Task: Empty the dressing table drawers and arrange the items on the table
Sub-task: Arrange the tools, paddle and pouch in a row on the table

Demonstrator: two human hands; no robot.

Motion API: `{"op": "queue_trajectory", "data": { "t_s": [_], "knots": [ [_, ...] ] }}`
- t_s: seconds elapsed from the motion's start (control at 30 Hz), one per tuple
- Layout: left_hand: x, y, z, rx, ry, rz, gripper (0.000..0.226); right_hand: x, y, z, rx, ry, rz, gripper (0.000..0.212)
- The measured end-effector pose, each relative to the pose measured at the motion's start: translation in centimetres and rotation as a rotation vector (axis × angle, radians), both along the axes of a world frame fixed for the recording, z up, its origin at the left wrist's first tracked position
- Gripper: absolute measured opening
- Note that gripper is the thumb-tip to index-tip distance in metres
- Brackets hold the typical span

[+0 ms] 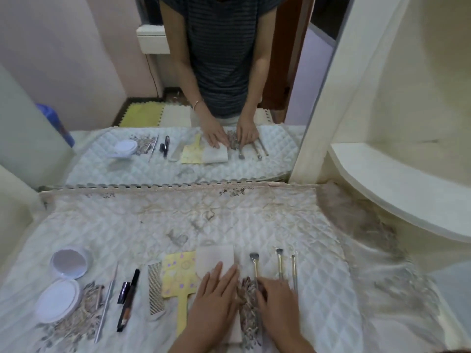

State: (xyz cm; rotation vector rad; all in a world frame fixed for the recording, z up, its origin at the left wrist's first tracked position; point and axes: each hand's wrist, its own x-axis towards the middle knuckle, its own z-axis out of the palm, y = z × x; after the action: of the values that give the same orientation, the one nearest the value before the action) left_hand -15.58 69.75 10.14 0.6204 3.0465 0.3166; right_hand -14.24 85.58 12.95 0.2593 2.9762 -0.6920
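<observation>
My left hand (216, 299) lies flat with straight fingers on a pale pouch (215, 258) on the quilted table cover (178, 220). My right hand (277, 299) rests over the handles of three makeup brushes (279, 263), fingers bent down on the leftmost brush (254, 266). Whether it pinches that brush is hidden. To the left lie a yellow hand mirror (178, 273), a metal comb (155, 286), a dark pencil (128, 299), a small dark tube (123, 293), a thin metal stick (107, 304) and an open white compact (63, 284).
The big mirror (178, 85) stands behind the table and shows the same items and a person's hands. A curved white shelf (397, 189) juts out at the right. The back half of the cover holds no items.
</observation>
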Motion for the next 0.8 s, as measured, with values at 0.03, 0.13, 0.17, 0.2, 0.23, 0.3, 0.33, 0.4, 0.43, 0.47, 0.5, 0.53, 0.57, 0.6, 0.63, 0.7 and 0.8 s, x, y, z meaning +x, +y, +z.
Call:
{"op": "queue_trajectory", "data": {
  "t_s": [0.03,0.13,0.17,0.2,0.23,0.3,0.33,0.4,0.43,0.47,0.5,0.53,0.57,0.6,0.63,0.7,0.8],
  "knots": [
    [0.1,-0.2,0.1,0.005,-0.006,0.016,0.052,-0.3,-0.4,-0.2,-0.045,0.009,0.002,0.018],
    [0.2,0.3,0.1,0.007,-0.001,0.029,0.055,-1.2,-1.6,-0.4,-0.085,0.032,0.057,0.022],
    [0.2,0.5,0.1,-0.003,0.000,0.025,0.057,-1.3,-1.7,-0.7,-0.062,0.058,0.081,0.023],
    [0.2,0.7,0.1,-0.014,0.014,0.014,0.059,-1.4,-1.4,-0.8,-0.031,0.110,0.078,0.023],
    [0.2,0.9,0.1,-0.021,0.032,-0.003,0.059,-1.3,-0.7,-0.8,-0.002,0.168,0.054,0.026],
    [0.2,1.4,0.0,-0.038,0.059,-0.044,0.060,-0.9,1.4,-0.5,0.073,0.201,-0.007,0.032],
    [0.1,1.6,-0.1,-0.049,0.064,-0.059,0.062,-0.4,2.6,-0.6,0.140,0.194,-0.032,0.034],
    [0.0,1.9,-0.2,-0.079,0.060,-0.077,0.067,0.8,4.6,-1.8,0.247,0.179,-0.026,0.042],
    [-0.1,2.0,-0.2,-0.096,0.065,-0.079,0.069,1.4,5.0,-2.4,0.249,0.167,-0.011,0.044],
    [-0.2,2.1,-0.2,-0.111,0.070,-0.076,0.070,1.7,5.1,-2.8,0.220,0.154,0.009,0.049],
    [-0.4,2.1,-0.1,-0.122,0.074,-0.069,0.071,1.9,4.9,-3.3,0.175,0.144,0.033,0.053],
    [-0.5,2.1,0.0,-0.125,0.075,-0.061,0.071,1.8,4.5,-3.8,0.125,0.135,0.063,0.054],
    [-0.6,2.1,0.0,-0.123,0.075,-0.056,0.072,1.5,3.9,-3.9,0.085,0.138,0.097,0.053],
    [-0.6,2.1,0.0,-0.120,0.073,-0.053,0.072,1.1,3.2,-3.9,0.058,0.137,0.139,0.052],
    [-0.6,2.1,0.0,-0.115,0.074,-0.054,0.073,0.7,2.4,-3.9,0.034,0.133,0.184,0.051],
    [-0.4,2.2,0.2,-0.101,0.078,-0.058,0.073,-0.1,0.9,-3.9,-0.036,0.146,0.271,0.049],
    [-0.1,2.5,0.6,-0.084,0.089,-0.049,0.072,-0.8,0.4,-4.1,-0.180,0.249,0.273,0.048]
  ]
}}
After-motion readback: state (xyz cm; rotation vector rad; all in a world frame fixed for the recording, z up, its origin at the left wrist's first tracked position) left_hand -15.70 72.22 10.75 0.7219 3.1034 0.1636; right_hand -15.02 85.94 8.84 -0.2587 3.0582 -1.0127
